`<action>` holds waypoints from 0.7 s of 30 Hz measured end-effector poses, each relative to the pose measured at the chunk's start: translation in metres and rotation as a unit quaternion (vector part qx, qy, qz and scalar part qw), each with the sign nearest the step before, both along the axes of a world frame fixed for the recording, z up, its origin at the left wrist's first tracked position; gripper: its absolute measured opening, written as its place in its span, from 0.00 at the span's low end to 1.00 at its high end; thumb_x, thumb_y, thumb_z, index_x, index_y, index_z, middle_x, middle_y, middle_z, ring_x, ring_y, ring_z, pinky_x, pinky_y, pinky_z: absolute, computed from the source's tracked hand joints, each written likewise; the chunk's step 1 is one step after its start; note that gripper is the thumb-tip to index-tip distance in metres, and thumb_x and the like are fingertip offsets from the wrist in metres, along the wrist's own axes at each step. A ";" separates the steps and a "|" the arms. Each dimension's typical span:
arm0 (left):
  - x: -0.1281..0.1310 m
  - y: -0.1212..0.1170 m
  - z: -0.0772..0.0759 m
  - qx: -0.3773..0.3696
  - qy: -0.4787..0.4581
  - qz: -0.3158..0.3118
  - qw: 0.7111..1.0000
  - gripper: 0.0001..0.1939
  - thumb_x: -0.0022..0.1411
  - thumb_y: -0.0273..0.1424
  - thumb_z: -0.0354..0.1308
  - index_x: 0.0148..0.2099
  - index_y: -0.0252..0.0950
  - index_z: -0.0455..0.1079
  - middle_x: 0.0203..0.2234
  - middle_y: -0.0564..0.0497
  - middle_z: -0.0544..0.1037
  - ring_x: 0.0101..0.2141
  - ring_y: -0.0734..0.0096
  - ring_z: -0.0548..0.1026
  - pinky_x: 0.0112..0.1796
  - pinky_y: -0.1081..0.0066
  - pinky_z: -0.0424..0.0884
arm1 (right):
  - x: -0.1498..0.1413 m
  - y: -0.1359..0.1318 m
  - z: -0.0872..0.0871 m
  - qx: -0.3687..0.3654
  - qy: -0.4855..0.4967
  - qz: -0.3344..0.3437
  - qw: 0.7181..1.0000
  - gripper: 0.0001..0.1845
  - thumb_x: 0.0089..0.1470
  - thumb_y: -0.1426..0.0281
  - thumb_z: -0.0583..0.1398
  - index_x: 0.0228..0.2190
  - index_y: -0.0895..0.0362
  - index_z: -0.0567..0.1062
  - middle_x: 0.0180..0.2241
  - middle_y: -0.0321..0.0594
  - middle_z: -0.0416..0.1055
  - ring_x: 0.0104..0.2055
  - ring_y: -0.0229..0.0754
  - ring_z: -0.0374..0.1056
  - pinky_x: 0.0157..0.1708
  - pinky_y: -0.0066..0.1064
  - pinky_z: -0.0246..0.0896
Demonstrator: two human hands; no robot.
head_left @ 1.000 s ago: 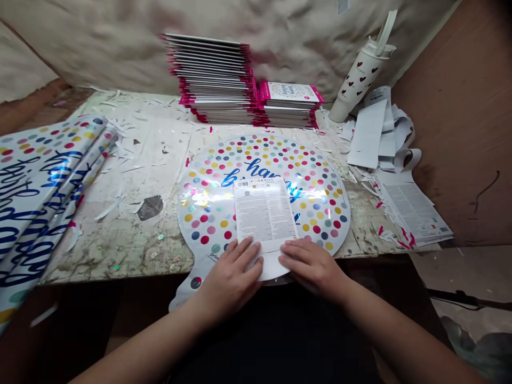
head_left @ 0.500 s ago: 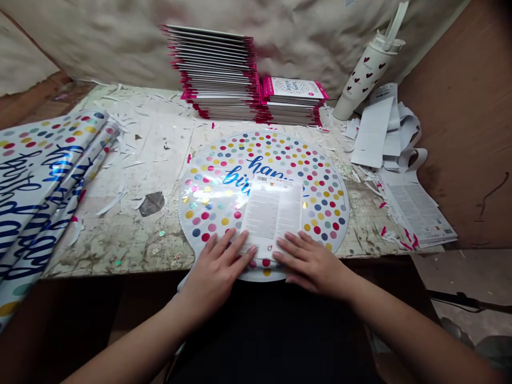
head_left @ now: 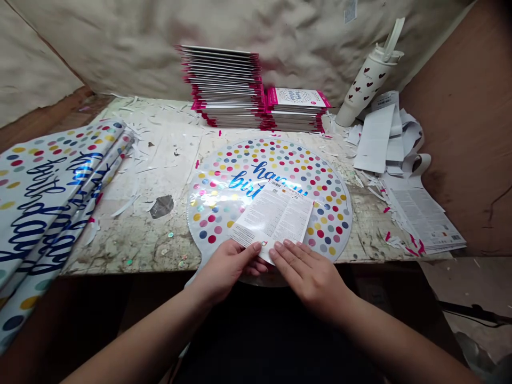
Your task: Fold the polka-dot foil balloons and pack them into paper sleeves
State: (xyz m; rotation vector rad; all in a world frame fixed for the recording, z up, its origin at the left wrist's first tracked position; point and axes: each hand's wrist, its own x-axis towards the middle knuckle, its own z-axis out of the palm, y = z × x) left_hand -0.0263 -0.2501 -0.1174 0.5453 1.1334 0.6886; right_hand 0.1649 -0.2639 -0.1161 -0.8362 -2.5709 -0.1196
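- Bench (head_left: 132, 240): pale, scuffed top (stained and much worn), strewn with paper scraps (head_left: 126, 205)
- Foil balloon (head_left: 334, 224): round, dotted, flat at front centre
- Folded balloons (head_left: 52, 197): overlapping at the left
- Pink-edged packets (head_left: 224, 88): two stacks, side by side at the back
- Tumbler (head_left: 366, 85): heart-patterned, tilted, back right
- Printed sheets (head_left: 424, 218): loose pile at the right edge

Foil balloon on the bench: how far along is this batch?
Done, it seems: two stacks of pink-edged packs at the back. In hand: the left hand and right hand are on a printed sheet, tilted on a dotted foil balloon. Left: the folded foil pile looks unpacked; its count can't be told.
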 end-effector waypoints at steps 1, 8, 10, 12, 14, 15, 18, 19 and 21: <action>0.000 0.000 0.000 -0.020 -0.020 0.025 0.999 0.12 0.51 0.34 0.64 0.29 0.28 0.72 0.20 0.49 0.76 0.22 0.78 0.73 0.24 0.81 0.68 | 0.001 0.000 -0.002 -0.005 0.009 -0.004 1.000 0.20 0.57 0.80 0.50 0.49 0.61 0.70 0.48 0.50 0.70 0.51 0.51 0.66 0.46 0.44 0.67; 0.004 -0.003 0.002 -0.032 -0.132 0.124 0.983 0.08 0.57 0.34 0.58 0.34 0.33 0.71 0.27 0.51 0.76 0.29 0.73 0.74 0.33 0.73 0.72 | 0.005 0.015 0.004 -0.216 0.196 -0.040 0.956 0.21 0.54 0.63 0.59 0.49 0.55 0.69 0.42 0.44 0.74 0.45 0.45 0.70 0.45 0.37 0.66; 0.005 -0.004 0.004 0.043 -0.080 0.079 0.993 0.11 0.57 0.37 0.58 0.31 0.33 0.71 0.25 0.50 0.76 0.27 0.72 0.73 0.32 0.72 0.71 | -0.005 0.022 0.008 -0.251 0.230 -0.079 0.937 0.17 0.53 0.65 0.59 0.46 0.54 0.70 0.38 0.43 0.74 0.41 0.43 0.70 0.41 0.35 0.67; 0.008 -0.004 0.006 0.104 0.004 0.052 0.993 0.15 0.56 0.39 0.58 0.26 0.33 0.68 0.21 0.53 0.73 0.25 0.74 0.71 0.29 0.74 0.69 | -0.017 0.027 0.010 -0.260 0.245 -0.103 0.928 0.08 0.53 0.67 0.58 0.36 0.55 0.73 0.32 0.42 0.72 0.37 0.43 0.68 0.38 0.35 0.65; 0.009 -0.004 0.008 0.148 0.096 0.041 0.983 0.17 0.56 0.41 0.58 0.23 0.33 0.66 0.18 0.54 0.71 0.23 0.75 0.69 0.26 0.76 0.66 | -0.023 0.031 0.011 -0.281 0.264 -0.114 0.916 0.05 0.54 0.70 0.57 0.27 0.56 0.70 0.28 0.40 0.68 0.33 0.41 0.66 0.34 0.33 0.63; 0.009 -0.003 0.008 0.161 0.127 0.038 0.978 0.17 0.56 0.41 0.57 0.23 0.33 0.66 0.18 0.54 0.71 0.22 0.75 0.68 0.25 0.77 0.66 | -0.022 0.033 0.012 -0.303 0.277 -0.121 0.904 0.06 0.55 0.71 0.55 0.26 0.56 0.69 0.27 0.38 0.67 0.32 0.39 0.65 0.33 0.32 0.63; 0.003 0.002 0.009 0.191 0.147 0.032 0.970 0.15 0.58 0.42 0.53 0.31 0.34 0.68 0.24 0.52 0.75 0.24 0.72 0.72 0.28 0.73 0.68 | 0.003 0.036 0.020 -0.434 0.226 -0.056 0.870 0.08 0.56 0.69 0.54 0.26 0.55 0.68 0.26 0.35 0.68 0.29 0.36 0.65 0.29 0.28 0.63; 0.000 0.004 0.011 0.213 0.166 0.026 0.963 0.14 0.58 0.41 0.54 0.36 0.35 0.68 0.26 0.51 0.76 0.26 0.70 0.73 0.30 0.72 0.69 | 0.016 0.036 0.024 -0.473 0.169 -0.021 0.865 0.09 0.56 0.67 0.56 0.25 0.55 0.69 0.24 0.34 0.68 0.27 0.36 0.65 0.27 0.27 0.63; -0.008 0.007 0.020 0.279 0.273 -0.004 0.921 0.15 0.56 0.38 0.56 0.43 0.36 0.67 0.29 0.50 0.76 0.28 0.66 0.74 0.31 0.69 0.70 | 0.043 0.037 0.034 -0.454 0.069 -0.030 0.888 0.10 0.51 0.63 0.60 0.23 0.54 0.70 0.22 0.34 0.69 0.24 0.37 0.66 0.23 0.27 0.63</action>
